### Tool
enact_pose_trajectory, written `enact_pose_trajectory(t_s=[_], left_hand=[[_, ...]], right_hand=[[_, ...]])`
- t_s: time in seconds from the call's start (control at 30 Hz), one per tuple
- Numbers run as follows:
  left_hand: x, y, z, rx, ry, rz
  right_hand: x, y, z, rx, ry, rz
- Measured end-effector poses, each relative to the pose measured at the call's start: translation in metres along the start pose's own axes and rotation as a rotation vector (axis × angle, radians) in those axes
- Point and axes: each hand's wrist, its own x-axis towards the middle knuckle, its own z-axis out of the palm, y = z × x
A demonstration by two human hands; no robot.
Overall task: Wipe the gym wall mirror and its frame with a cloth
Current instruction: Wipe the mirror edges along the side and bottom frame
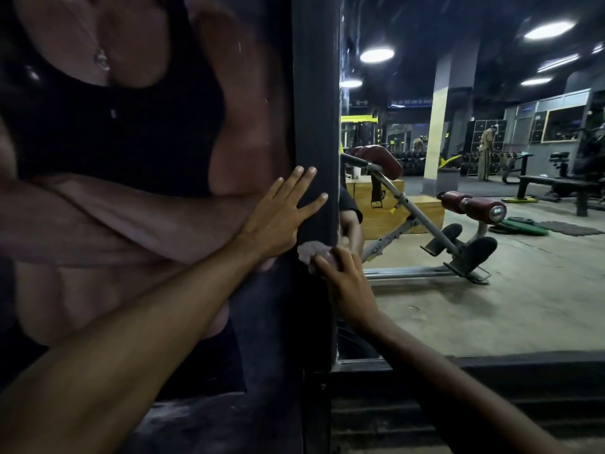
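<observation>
Cloth (310,251) gripped in right hand (347,283); left hand (278,217) flat on frame (316,109).

Left hand (278,217) and right hand (347,285) join bare forearms (131,339); the reflected sleeve (349,204) is dark.

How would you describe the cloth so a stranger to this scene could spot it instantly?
Find the dark vertical frame left of the mirror. Low on it, just below the flat left hand, the right hand grips a small crumpled cloth. It is the only pale grey patch on that black frame.

Two hands (278,221) (347,283), one cloth (309,251), one mirror (491,306)
</observation>
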Motion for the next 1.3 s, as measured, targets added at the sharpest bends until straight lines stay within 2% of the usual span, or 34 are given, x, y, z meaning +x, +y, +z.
enact_pose_trajectory(t_s=[0.17, 0.3, 0.5, 0.6, 0.67, 0.77, 0.83, 1.1, 1.2, 1.3], left_hand=[[-0.011, 0.006, -0.002, -0.019, -0.056, 0.007], [-0.015, 0.009, -0.002, -0.005, -0.082, 0.004], [-0.039, 0.029, 0.010, -0.019, -0.098, 0.040], [-0.053, 0.039, 0.017, -0.026, -0.108, 0.048], [-0.056, 0.041, 0.020, -0.032, -0.115, 0.046], [-0.055, 0.044, 0.025, -0.047, -0.102, 0.031], [-0.057, 0.046, 0.029, -0.059, -0.055, 0.023], [-0.088, 0.066, 0.071, -0.074, 0.019, 0.034], [-0.098, 0.069, 0.079, -0.076, 0.012, 0.054], [-0.099, 0.068, 0.079, -0.064, 0.014, 0.060]], right_hand=[[-0.009, -0.002, 0.003, 0.055, -0.037, -0.145], [0.004, -0.013, 0.010, -0.116, 0.081, -0.211], [-0.049, 0.000, 0.044, -0.368, -0.108, -0.500], [-0.070, 0.013, 0.041, -0.326, -0.162, -0.543], [-0.067, 0.012, 0.025, -0.205, -0.127, -0.475], [-0.052, 0.007, 0.011, -0.096, 0.073, -0.125], [-0.051, 0.004, 0.015, -0.061, 0.116, 0.052], [-0.138, -0.001, 0.071, -0.021, -0.009, 0.107], [-0.143, -0.007, 0.067, 0.035, 0.042, 0.185], [-0.117, -0.010, 0.057, 0.038, 0.116, 0.122]])
